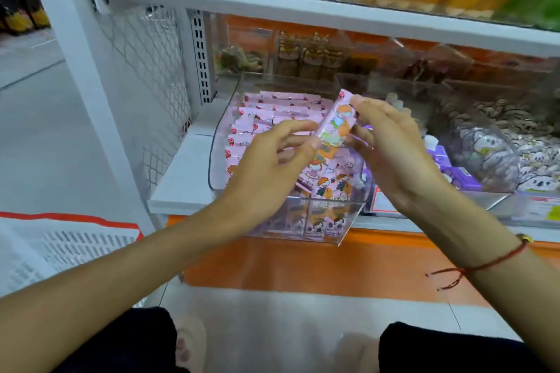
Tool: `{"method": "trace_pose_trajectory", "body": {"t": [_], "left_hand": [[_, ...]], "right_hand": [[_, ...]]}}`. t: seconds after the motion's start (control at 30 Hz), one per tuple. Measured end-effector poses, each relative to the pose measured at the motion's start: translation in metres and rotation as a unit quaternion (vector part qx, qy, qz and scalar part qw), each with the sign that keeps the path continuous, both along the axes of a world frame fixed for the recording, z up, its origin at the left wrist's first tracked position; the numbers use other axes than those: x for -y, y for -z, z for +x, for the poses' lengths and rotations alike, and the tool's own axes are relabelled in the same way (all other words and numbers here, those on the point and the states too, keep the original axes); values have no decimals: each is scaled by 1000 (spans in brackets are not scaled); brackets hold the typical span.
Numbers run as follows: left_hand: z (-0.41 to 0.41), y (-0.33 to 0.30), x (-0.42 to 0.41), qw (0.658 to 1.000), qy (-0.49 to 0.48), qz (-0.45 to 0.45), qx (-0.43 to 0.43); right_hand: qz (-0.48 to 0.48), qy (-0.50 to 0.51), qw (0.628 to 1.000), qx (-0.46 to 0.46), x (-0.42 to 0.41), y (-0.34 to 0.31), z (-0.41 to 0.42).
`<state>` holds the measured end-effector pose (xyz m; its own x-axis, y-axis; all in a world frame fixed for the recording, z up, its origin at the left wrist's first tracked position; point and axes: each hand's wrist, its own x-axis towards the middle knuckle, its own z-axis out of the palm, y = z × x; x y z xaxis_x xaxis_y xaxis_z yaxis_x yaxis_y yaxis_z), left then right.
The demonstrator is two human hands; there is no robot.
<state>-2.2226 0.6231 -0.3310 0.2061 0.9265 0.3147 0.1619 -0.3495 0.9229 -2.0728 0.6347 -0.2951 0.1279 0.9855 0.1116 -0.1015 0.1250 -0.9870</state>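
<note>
A pink snack packet (335, 127) with orange cartoon figures stands on edge above a clear plastic bin (330, 221). My left hand (266, 166) pinches the packet's left side with thumb and fingers. My right hand (391, 145) holds its right side, fingertips near the top end. The bin rests on a white shelf (175, 179) and holds several rows of the same pink packets (272, 112), lined up on edge.
Right of the bin lie purple boxes (454, 172) and grey cartoon-printed packets (491, 148). A white shelf board (272, 3) runs overhead with more goods above it. A white perforated crate (60, 248) stands at lower left. Orange base panel (303, 263) below the shelf.
</note>
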Motion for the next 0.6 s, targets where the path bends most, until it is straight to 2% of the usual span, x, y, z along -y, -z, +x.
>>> {"method": "trace_pose_trajectory", "body": {"t": [0.13,0.27,0.37,0.47,0.6], "left_hand": [[9,11,7,999,-10,-17,45],[16,14,11,998,-18,-11,63],[18,12,12,998,-16,-6,62],[19,11,13,997,-13,-1,71],[17,10,13,999,-16,22,30]], "right_hand": [[13,-45,997,54,6,7,7],[39,-28,997,58,10,10,13],[61,-19,994,92,12,11,15],[31,-44,995,82,13,17,15],[31,-48,995,79,14,18,15]]}}
